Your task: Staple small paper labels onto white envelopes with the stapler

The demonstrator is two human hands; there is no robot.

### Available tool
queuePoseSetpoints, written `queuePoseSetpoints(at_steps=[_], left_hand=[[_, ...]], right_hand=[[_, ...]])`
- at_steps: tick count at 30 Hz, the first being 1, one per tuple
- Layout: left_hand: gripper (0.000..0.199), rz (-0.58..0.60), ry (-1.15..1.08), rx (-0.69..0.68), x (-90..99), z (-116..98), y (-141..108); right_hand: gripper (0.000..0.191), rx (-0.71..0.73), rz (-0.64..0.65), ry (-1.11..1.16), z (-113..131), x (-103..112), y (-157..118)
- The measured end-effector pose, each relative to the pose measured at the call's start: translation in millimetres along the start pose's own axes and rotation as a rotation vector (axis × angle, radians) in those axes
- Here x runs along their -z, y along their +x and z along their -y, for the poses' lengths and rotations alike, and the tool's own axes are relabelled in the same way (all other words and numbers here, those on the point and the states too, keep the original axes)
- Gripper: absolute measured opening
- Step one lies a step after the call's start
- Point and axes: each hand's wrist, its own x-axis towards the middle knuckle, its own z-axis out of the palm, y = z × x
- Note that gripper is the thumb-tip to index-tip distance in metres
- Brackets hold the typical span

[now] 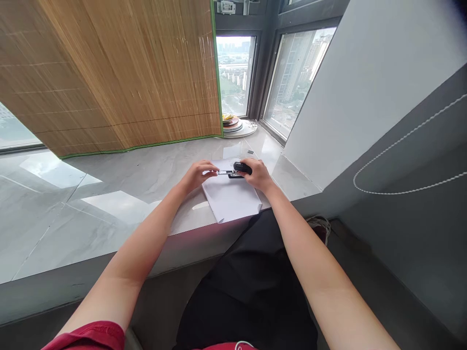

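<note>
A black stapler [242, 168] is held above white paper sheets [233, 197] on the sill, its metal magazine [226, 172] drawn out toward the left. Wrapped around the stapler's body from the right is my right hand [258, 174], closed. My left hand [202, 174] is closed too, its thumb and fingers pinching the far left end of the magazine. Whether staples lie inside it is too small to tell. Just beyond the paper rests a small grey strip [250, 151] that looks like staples.
The glossy tiled sill [120, 194] ends at a front edge close to my body. Stacked plates [233, 126] stand in the window corner. A bamboo blind [134, 73] hangs at the left, a white wall [350, 87] slants at the right, and a bead chain [392, 193] dangles there.
</note>
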Motion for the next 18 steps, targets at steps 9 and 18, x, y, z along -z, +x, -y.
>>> queuePoseSetpoints(at_steps=[9, 18], left_hand=[[0.027, -0.006, 0.061, -0.028, -10.2, -4.2, -0.5], [0.036, 0.044, 0.049, 0.065, -2.6, -2.4, 0.4]], right_hand=[[0.022, 0.244, 0.09, -0.019, 49.2, -13.5, 2.5], [0.02, 0.155, 0.147, -0.003, 54.0, -15.6, 2.8]])
